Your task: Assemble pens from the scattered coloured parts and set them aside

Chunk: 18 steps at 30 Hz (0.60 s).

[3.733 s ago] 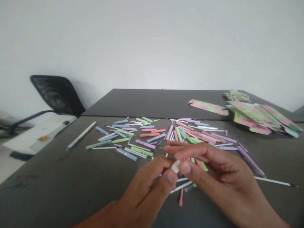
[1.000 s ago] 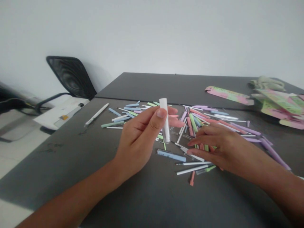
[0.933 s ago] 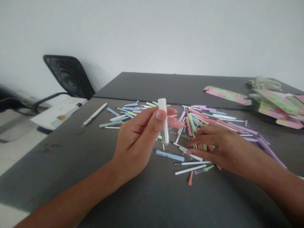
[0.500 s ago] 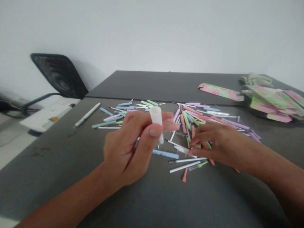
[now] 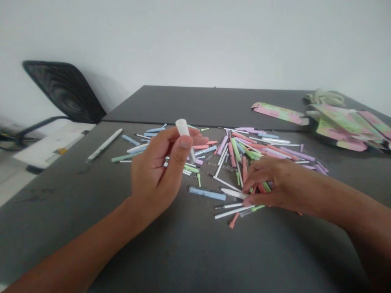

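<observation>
My left hand [image 5: 159,171] is raised above the dark table [image 5: 189,244] and pinches a white pen barrel [image 5: 183,131] upright between thumb and fingers. My right hand [image 5: 275,185] rests low on a scattered pile of pastel pen parts [image 5: 244,154], its fingers curled over them and its fingertips touching a white pointed piece [image 5: 233,193]. I cannot make out whether the fingers grip anything. A blue pen barrel [image 5: 207,193] lies between the two hands.
A white pen [image 5: 104,144] lies apart at the left of the table. Pink and green cardboard packages [image 5: 342,124] are stacked at the far right. A black mesh chair [image 5: 61,91] stands beyond the table's left edge.
My left hand has drifted left with the white barrel, which now tilts slightly. My right hand stays on the pile, fingers closing round the white pointed piece. The view has shifted.
</observation>
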### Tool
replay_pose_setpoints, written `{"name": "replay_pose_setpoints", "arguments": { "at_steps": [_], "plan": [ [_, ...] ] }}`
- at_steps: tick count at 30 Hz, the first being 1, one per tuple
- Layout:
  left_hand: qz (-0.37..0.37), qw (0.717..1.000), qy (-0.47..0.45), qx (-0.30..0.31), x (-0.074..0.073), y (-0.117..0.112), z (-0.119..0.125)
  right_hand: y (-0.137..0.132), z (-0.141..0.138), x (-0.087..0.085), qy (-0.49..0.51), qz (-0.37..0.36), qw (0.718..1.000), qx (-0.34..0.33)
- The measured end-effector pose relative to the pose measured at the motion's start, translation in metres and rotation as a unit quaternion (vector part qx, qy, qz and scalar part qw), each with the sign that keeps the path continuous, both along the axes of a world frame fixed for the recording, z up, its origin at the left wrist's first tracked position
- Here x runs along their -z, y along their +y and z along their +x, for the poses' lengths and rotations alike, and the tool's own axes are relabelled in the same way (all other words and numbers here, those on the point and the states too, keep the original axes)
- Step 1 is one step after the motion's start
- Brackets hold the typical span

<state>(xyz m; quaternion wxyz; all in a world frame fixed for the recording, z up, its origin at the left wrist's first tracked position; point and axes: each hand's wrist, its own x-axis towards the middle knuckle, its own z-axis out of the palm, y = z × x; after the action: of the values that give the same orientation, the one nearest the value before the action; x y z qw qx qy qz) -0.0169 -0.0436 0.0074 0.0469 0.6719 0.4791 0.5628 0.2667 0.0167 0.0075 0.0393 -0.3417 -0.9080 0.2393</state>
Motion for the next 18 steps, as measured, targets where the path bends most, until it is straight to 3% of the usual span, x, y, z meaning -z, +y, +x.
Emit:
{"name": "replay_pose_setpoints", "arguments": {
  "at_steps": [3, 13, 18],
  "plan": [
    [-0.001, 1.0, -0.027, 0.006, 0.003, 0.003, 0.0, -0.001, 0.001, -0.002, 0.006, -0.008, 1.0, -0.002],
    [-0.006, 1.0, -0.008, -0.003, 0.01, 0.003, 0.003, -0.017, -0.038, 0.011, -0.013, 0.101, 0.994, 0.045],
    [-0.025, 0.999, -0.034, 0.006, 0.01, 0.004, 0.003, -0.019, -0.044, 0.01, -0.023, 0.127, 0.99, 0.048]
  ]
}}
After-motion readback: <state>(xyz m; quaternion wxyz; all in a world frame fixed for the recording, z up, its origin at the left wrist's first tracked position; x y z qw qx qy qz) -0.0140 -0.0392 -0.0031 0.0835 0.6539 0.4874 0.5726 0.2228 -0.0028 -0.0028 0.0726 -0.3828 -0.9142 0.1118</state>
